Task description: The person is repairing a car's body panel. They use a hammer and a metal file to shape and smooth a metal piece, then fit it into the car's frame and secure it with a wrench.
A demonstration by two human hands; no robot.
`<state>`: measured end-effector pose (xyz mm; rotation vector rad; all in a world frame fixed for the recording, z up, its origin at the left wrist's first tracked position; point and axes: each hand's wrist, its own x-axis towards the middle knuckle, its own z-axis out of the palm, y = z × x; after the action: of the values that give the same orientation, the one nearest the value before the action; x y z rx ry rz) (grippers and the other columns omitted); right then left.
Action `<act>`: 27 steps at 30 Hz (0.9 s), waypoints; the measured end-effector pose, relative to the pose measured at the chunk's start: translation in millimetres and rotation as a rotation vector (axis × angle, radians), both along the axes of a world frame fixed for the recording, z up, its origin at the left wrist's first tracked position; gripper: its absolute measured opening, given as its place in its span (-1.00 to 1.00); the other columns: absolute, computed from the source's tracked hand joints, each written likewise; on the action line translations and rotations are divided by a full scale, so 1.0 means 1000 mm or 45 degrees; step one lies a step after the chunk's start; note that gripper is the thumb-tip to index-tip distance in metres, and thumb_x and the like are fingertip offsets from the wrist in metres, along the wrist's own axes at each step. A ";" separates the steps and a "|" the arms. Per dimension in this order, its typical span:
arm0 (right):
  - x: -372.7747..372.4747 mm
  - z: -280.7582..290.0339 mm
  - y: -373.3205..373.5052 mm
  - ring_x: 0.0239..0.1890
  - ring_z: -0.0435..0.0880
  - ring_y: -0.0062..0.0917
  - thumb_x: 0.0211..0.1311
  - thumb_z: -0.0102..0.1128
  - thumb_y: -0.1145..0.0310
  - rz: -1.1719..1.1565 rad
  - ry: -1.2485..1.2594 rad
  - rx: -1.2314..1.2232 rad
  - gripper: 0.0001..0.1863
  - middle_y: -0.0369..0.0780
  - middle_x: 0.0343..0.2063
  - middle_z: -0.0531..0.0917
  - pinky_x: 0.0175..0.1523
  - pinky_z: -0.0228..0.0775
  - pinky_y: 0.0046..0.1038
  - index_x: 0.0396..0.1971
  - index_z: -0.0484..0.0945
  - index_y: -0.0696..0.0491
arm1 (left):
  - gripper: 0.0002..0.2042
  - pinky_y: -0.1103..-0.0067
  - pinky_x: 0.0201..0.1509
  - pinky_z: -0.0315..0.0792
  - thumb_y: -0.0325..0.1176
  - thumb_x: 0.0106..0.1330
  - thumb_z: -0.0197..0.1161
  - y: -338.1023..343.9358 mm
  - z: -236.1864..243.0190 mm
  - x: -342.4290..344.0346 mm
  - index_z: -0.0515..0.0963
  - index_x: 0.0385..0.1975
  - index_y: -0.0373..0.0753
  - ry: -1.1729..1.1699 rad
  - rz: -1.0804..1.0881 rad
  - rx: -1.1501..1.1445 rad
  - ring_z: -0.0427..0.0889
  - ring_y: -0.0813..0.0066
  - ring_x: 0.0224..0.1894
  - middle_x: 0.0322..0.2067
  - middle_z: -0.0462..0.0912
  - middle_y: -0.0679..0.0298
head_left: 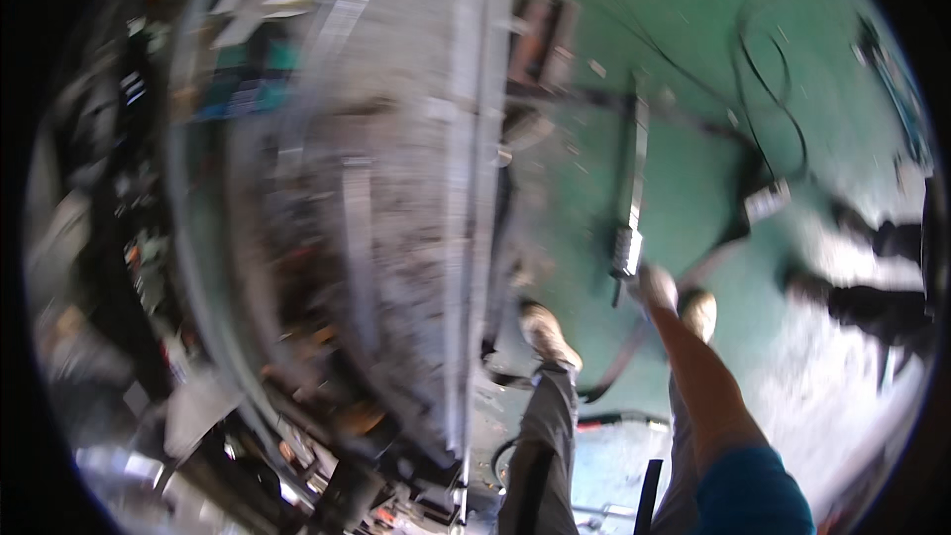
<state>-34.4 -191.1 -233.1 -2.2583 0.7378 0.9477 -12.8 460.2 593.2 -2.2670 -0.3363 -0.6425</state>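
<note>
My right hand [656, 289] reaches down and forward from a blue sleeve, above and between my shoes. It meets the near end of a long, thin metal bar [636, 163] and looks closed on it, though blur softens the fingers. A thicker, shiny silver block [626, 252] sits at the bar's near end, with a dark stub beyond it. The bar points forward over the green floor [693, 50]. What exact kind of tool it is, I cannot make out. My left hand is out of view.
To my left runs a long pale metal rail [475, 188] beside a dirty grey surface [406, 198] with clutter. Black cable [758, 50] loops across the floor to a small pale box [766, 201]. Another person's legs [882, 305] stand at the right.
</note>
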 end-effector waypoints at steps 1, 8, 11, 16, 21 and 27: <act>-0.024 0.029 0.011 -0.08 0.83 -0.05 0.30 0.35 0.04 0.378 0.111 0.058 -0.63 0.01 -0.17 0.82 0.04 0.68 -0.01 -0.13 0.78 0.03 | -0.44 0.09 0.04 0.57 -0.14 0.50 0.28 -0.006 -0.011 -0.008 0.51 0.32 -0.47 -0.056 0.018 -0.064 0.67 -0.13 0.00 0.07 0.67 -0.20; -0.080 0.239 -0.015 -0.07 0.83 -0.11 0.25 0.31 0.11 0.794 0.309 0.392 -0.67 -0.02 -0.17 0.84 0.09 0.67 -0.09 -0.24 0.81 0.06 | -0.61 0.04 -0.05 0.45 -0.08 0.48 0.34 -0.091 -0.068 0.005 0.61 -0.01 -0.33 -0.421 0.092 -0.609 0.62 -0.10 -0.21 -0.31 0.65 -0.05; -0.052 0.320 -0.022 -0.07 0.83 -0.13 0.27 0.30 0.10 0.838 0.285 0.344 -0.67 -0.02 -0.16 0.84 0.10 0.66 -0.09 -0.22 0.81 0.05 | -0.65 0.06 0.04 0.44 -0.10 0.45 0.33 -0.117 -0.048 0.022 0.63 0.02 -0.23 -0.442 -0.007 -0.544 0.62 -0.07 -0.17 -0.30 0.66 0.04; -0.028 0.446 0.006 -0.06 0.83 -0.15 0.30 0.28 0.10 1.001 0.240 0.269 -0.66 -0.03 -0.14 0.84 0.10 0.65 -0.10 -0.18 0.80 0.04 | -0.57 0.09 0.24 0.47 -0.18 0.36 0.37 -0.130 -0.026 0.024 0.61 0.17 -0.22 -0.464 -0.058 -0.737 0.68 0.00 0.03 -0.12 0.72 0.06; -0.053 0.528 0.057 -0.06 0.82 -0.18 0.33 0.26 0.10 1.337 0.290 0.187 -0.66 -0.04 -0.13 0.84 0.11 0.64 -0.11 -0.15 0.80 0.03 | -0.51 0.10 0.36 0.45 -0.22 0.34 0.37 -0.121 -0.022 0.017 0.57 0.25 -0.23 -0.520 -0.157 -0.789 0.69 0.05 0.05 -0.04 0.71 0.06; -0.107 0.598 0.129 -0.05 0.82 -0.21 0.36 0.23 0.10 2.000 0.307 0.074 -0.65 -0.06 -0.12 0.83 0.12 0.62 -0.12 -0.10 0.79 0.02 | -0.66 0.14 0.11 0.61 -0.17 0.39 0.36 -0.108 0.002 -0.002 0.70 0.07 -0.20 -0.405 -0.240 -1.049 0.78 -0.05 -0.07 -0.11 0.80 0.03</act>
<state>-141.7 -61.8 365.0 -2.4158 -1.2421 1.7938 -14.5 351.7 595.1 -2.9980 -0.6352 -1.1210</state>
